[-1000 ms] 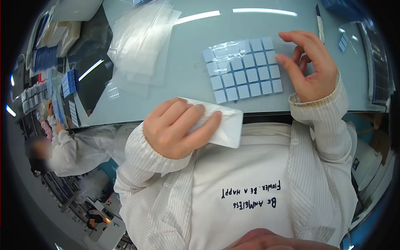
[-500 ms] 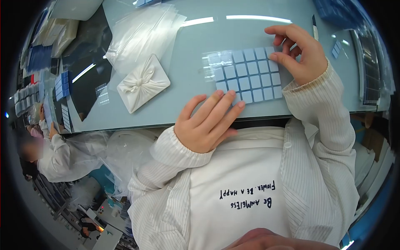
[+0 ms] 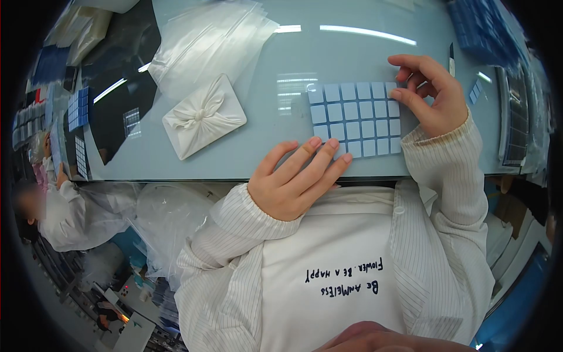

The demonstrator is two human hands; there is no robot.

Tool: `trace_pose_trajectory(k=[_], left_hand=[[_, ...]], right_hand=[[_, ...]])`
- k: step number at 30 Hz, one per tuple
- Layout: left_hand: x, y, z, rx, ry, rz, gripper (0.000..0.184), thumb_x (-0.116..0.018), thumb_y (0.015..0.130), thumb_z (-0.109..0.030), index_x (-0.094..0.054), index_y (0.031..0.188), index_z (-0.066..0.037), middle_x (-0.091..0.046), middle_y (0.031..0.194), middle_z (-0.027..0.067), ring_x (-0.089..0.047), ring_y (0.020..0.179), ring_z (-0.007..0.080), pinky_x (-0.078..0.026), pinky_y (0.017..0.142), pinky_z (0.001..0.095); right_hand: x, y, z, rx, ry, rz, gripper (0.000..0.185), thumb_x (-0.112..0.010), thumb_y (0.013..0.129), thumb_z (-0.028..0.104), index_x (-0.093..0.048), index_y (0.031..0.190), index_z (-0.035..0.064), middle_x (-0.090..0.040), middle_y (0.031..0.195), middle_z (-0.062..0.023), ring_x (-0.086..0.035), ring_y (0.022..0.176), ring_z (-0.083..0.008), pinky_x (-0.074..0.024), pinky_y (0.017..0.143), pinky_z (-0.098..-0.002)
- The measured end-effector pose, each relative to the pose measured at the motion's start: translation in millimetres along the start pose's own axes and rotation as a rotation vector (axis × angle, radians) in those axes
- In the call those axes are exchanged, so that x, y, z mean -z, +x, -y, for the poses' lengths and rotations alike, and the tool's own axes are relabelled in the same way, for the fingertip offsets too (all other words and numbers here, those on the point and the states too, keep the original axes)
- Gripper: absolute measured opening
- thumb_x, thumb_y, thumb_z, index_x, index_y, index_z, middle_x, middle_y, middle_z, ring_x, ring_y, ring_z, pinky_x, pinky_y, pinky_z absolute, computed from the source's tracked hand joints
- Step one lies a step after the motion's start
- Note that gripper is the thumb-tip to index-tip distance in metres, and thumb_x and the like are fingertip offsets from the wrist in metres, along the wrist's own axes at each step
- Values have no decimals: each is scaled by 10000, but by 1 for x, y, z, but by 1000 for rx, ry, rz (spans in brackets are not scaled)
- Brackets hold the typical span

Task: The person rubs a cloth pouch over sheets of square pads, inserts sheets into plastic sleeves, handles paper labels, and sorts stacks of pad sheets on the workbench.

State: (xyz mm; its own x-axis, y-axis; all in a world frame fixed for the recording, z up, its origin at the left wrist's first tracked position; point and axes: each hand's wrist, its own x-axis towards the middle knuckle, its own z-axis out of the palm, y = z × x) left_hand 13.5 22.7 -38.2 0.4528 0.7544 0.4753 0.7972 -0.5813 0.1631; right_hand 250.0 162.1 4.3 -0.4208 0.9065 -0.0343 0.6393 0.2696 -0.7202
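Observation:
A flat sheet (image 3: 356,120) with a grid of pale blue rectangles and darker blue lines lies on the table in front of me. My left hand (image 3: 299,179) is open, its fingers stretched out and the fingertips resting at the sheet's lower left edge. At the upper right corner of the sheet is my right hand (image 3: 437,94). Its thumb tip touches or hovers at that corner, while the index finger extends apart from it and the other fingers curl. Nothing shows between thumb and index finger.
Left of the sheet lies a white pad wrapped in knotted cloth (image 3: 204,117), below a pile of clear plastic bags (image 3: 205,47). A thin knife-like tool (image 3: 451,60) and a small blue grid piece (image 3: 475,92) lie to the right. Another person (image 3: 64,211) works at far left.
The view has shifted a little, so the table items sit slightly differently in frame. The sheet looks turned a little straighter, with both hands still at its corners.

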Motion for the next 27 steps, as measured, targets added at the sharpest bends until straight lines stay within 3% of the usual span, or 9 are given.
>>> trace_pose_trajectory(k=[8,10,12,17,21,25,27], left_hand=[[-4,-3,2,5,-2,-20,279,-664,858,-227,-681,1134,-188,-670,1140,1,-624,1017,149,-496,807,293],[-4,-3,3,-22,-8,-7,450,-766,719,-333,-704,1136,-177,-664,1179,37,-614,1069,193,-469,850,327],[-6,-4,3,-24,-6,-13,430,-759,731,-326,-706,1130,-175,-665,1176,39,-613,1069,194,-469,846,327],[-5,-2,-1,-9,7,-25,353,-735,770,-288,-716,1103,-173,-668,1166,48,-614,1060,195,-469,833,325],[-4,0,-4,7,12,-63,272,-674,818,-216,-704,1081,-156,-672,1137,45,-628,1020,196,-479,821,318],[-2,0,-7,24,20,-25,255,-631,837,-172,-688,1083,-140,-673,1103,44,-642,991,195,-480,835,308],[-5,-3,-6,5,34,-45,273,-627,836,-168,-690,1099,-135,-665,1096,37,-634,990,191,-474,838,298]], right_hand=[[-6,3,-2,-44,34,-46,329,-670,807,-8,-671,1130,53,-592,827,25,-547,743,-75,-453,672,-200],[-8,3,-3,-43,20,-66,300,-663,819,-4,-671,1115,46,-599,829,15,-551,738,-78,-454,671,-203],[-9,3,-1,-40,7,-86,272,-656,831,0,-671,1100,39,-605,831,5,-556,732,-80,-455,669,-205],[-13,-20,30,183,-138,-134,188,-615,813,-69,-652,981,7,-625,854,-73,-608,736,-143,-469,647,-238],[-28,-49,50,283,68,106,208,-627,759,-115,-653,925,8,-628,861,-113,-625,716,-228,-489,613,-278],[-33,-73,66,260,245,221,197,-658,744,-106,-655,899,16,-630,855,-110,-624,689,-224,-492,597,-281],[-34,-82,73,224,505,383,194,-686,734,-94,-655,895,11,-630,842,-110,-622,663,-218,-491,583,-279]])
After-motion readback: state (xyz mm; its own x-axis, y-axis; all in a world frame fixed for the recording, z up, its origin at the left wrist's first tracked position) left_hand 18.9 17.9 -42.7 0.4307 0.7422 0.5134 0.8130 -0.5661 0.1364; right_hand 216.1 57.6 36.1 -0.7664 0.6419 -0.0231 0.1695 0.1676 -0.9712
